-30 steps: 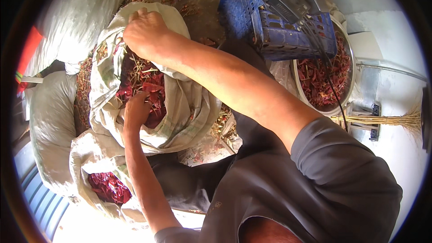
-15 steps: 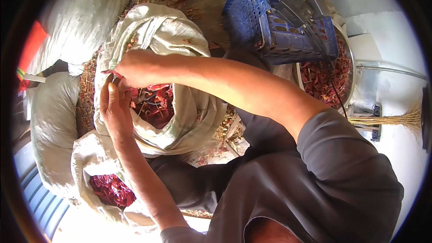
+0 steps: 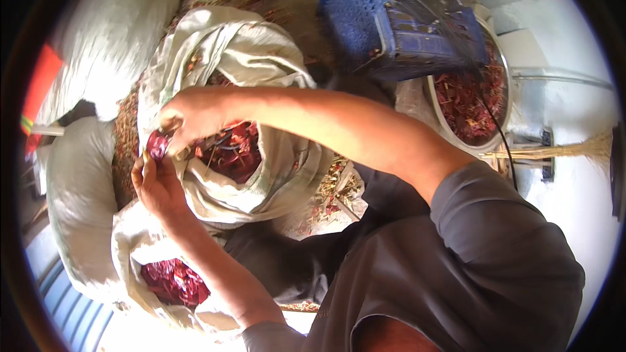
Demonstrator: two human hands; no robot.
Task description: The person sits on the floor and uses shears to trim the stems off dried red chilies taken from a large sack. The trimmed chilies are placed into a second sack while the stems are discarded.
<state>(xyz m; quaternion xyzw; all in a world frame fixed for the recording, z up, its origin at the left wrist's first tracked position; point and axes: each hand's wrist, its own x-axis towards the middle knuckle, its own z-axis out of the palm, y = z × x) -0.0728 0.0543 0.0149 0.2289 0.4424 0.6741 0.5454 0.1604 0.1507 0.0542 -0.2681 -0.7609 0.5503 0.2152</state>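
Observation:
A dark red, shiny dried chili pepper [image 3: 158, 145] is between my two hands, over the left rim of the big open white sack [image 3: 287, 124]. The thumb and fingers of my left hand [image 3: 158, 186] pinch its lower end. At its upper end the curled fingers of my right hand [image 3: 189, 116] grip it too, my right forearm crossing above the sack. Inside the sack lie many dried red chilies [image 3: 238, 156], partly covered by that arm. A smaller white sack [image 3: 127, 241] below my left hand holds more glossy dark red chilies [image 3: 175, 281].
Full white sacks [image 3: 81, 202] stand along the left. At the upper right, a blue plastic crate [image 3: 424, 45] with a dark device sits beside a round metal basin [image 3: 435, 117] of red chilies. A straw broom [image 3: 574, 150] lies far right. Chili scraps [image 3: 336, 189] litter the floor.
My left hand has moved down and slightly left. The chili now shows broad between my hands instead of as a thin strip. My right hand has shifted slightly downward.

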